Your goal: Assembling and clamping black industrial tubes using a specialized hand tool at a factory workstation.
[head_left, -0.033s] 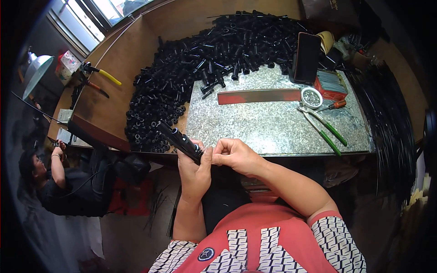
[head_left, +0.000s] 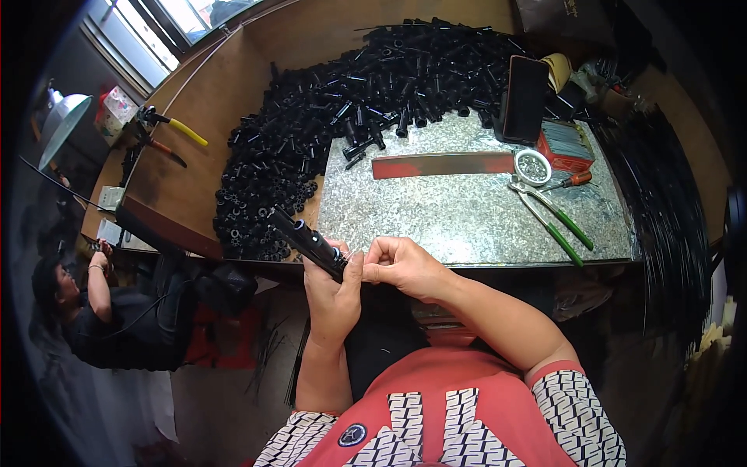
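Black tubes [head_left: 315, 246] – clamped in left hand [head_left: 333, 294] at the bench's [head_left: 436, 214] front edge, right hand [head_left: 405, 268] pinched together by their near end, contents unclear – look mid-work; can't tell whether the pile [head_left: 389, 74] is finished or waiting.

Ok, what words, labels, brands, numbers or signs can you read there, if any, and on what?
None legible.
Round badge on the red top: too small.
Red box: any print too small.
Dark item, top right: pale marks, blurred.
Black parts in the left hand: no lettering visible.
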Motion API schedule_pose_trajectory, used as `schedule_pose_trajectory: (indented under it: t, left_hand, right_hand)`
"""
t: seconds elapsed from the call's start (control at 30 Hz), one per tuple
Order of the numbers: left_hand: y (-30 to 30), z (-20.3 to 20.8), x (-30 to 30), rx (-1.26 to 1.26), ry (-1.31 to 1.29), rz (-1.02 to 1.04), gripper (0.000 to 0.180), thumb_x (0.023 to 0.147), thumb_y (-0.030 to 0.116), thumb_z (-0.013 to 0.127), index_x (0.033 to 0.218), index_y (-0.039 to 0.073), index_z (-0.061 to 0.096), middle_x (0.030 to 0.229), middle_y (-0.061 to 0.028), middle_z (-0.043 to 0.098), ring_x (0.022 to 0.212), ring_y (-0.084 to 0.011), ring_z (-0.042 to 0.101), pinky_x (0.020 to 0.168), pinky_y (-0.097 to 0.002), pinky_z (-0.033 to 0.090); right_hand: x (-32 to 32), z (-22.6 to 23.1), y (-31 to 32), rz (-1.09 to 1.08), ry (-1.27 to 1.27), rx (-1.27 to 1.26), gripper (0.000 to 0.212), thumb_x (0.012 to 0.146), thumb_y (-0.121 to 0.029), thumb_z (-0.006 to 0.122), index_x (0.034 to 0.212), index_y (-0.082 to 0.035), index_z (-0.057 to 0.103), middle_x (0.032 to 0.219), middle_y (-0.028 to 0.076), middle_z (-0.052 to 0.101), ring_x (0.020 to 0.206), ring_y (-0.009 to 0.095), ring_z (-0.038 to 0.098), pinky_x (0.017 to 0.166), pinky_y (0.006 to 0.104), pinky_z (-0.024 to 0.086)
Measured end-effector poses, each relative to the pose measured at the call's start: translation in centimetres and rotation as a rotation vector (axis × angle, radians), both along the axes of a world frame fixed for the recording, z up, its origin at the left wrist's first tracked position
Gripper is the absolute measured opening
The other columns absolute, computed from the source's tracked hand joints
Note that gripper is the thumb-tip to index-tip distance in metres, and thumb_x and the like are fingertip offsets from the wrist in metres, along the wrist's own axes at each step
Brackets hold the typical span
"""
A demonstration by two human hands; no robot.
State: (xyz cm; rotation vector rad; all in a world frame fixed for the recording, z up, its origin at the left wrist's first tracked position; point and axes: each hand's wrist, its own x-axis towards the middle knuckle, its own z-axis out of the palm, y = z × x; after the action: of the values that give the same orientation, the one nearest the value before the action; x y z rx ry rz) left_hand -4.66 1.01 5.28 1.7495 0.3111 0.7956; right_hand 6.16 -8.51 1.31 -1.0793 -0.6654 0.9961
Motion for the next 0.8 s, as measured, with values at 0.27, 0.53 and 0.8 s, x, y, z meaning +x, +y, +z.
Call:
schedule_pose_trajectory:
  t: [0.27, 0.53, 0.8]
  left_hand:
    - [-0.2, -0.2, -0.3, 0.079, -0.039, 0.014, 0.022, 0.087, -0.002, 0.059, 0.102, 0.005, 0.043, 0.090, -0.0019, 0.047, 0.081, -0.0080, 0.046, 0.074, -0.0234, 0.040]
    - [-0.5, -0.6, -0.4, 0.088, -0.086, 0.010, 0.022, 0.087, -0.002, 0.058, 0.101, 0.005, 0.043, 0.093, -0.0039, 0.047, 0.083, -0.0096, 0.046, 0.075, -0.0253, 0.039]
    - [-0.8, -1.0, -0.7, 0.159, -0.124, 0.055, 0.022, 0.086, -0.004, 0.058, 0.100, 0.004, 0.043, 0.092, -0.0049, 0.049, 0.083, -0.0101, 0.046, 0.074, -0.0257, 0.040]
  right_hand:
    - [-0.2, 0.3, -0.2, 0.020, 0.003, 0.007, 0.019, 0.083, -0.013, 0.071, 0.082, -0.003, 0.055, 0.075, 0.000, 0.058, 0.067, 0.004, 0.050, 0.057, 0.0196, 0.041]
    - [-0.4, -1.0, 0.1, 0.162, 0.086, 0.031, 0.022, 0.089, -0.015, 0.065, 0.101, -0.003, 0.052, 0.095, 0.002, 0.059, 0.088, 0.006, 0.055, 0.077, 0.0208, 0.046]
    - [-0.7, -1.2, -0.2, 0.216, 0.092, 0.083, 0.025, 0.090, -0.016, 0.064, 0.105, -0.002, 0.049, 0.097, 0.003, 0.060, 0.090, 0.007, 0.057, 0.081, 0.0223, 0.047]
